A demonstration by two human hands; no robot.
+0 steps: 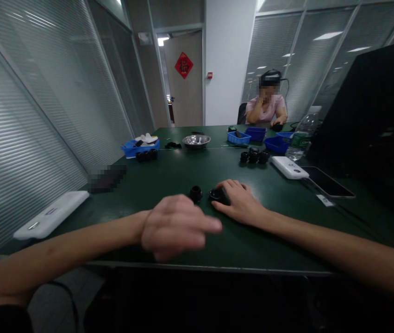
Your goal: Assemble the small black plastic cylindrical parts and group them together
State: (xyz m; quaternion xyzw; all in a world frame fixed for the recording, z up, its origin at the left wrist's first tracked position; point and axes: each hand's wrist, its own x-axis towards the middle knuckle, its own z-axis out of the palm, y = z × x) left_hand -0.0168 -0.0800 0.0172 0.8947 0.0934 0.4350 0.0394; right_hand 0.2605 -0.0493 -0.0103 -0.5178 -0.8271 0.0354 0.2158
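Note:
My left hand [176, 227] is raised above the near part of the table, blurred. One finger points right and the others are curled together; whatever they may hold is hidden. Resting on the tabletop, my right hand [236, 201] has its fingers and thumb around a black round part [219, 196], which shows a ring-like rim on its left side. A second black part [196, 194], short and cylindrical with an opening on top, stands just left of it, apart from both hands.
Black round parts [254, 156] stand grouped beyond my right hand, more [147, 155] at left. Farther back are a steel bowl [197, 145] and blue trays [276, 144]. A water bottle [301, 136], white power bank [289, 167] and phone [330, 181] lie right. A person [268, 108] sits opposite.

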